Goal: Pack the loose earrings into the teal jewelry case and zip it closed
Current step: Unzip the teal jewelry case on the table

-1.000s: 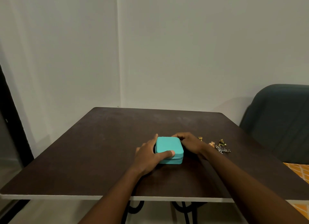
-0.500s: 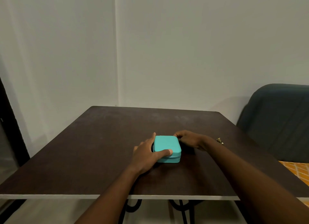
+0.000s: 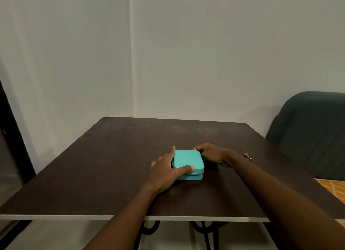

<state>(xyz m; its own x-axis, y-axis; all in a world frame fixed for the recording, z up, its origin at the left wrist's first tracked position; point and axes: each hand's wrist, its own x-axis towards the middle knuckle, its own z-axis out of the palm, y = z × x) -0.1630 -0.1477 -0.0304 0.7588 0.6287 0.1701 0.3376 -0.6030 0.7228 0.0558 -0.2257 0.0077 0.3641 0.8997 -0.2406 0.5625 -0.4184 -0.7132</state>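
The teal jewelry case [image 3: 187, 159] lies closed on the dark table [image 3: 112, 165]. My left hand [image 3: 166, 172] grips its left side, thumb across the near top edge and forefinger along the far left corner. My right hand [image 3: 211, 153] is curled against the case's far right corner, fingers pinched there; what they pinch is hidden. A small cluster of gold earrings [image 3: 247, 156] lies on the table to the right, mostly hidden behind my right forearm.
A dark green upholstered chair [image 3: 313, 134] stands at the table's right side. An orange patterned surface [image 3: 332, 188] shows below the chair. White walls meet in a corner behind the table. Black metal table legs [image 3: 204, 233] show under the near edge.
My right hand has slid from the case's right side round to its far right corner. My forearm now covers most of the earrings. The left hand stays on the case.
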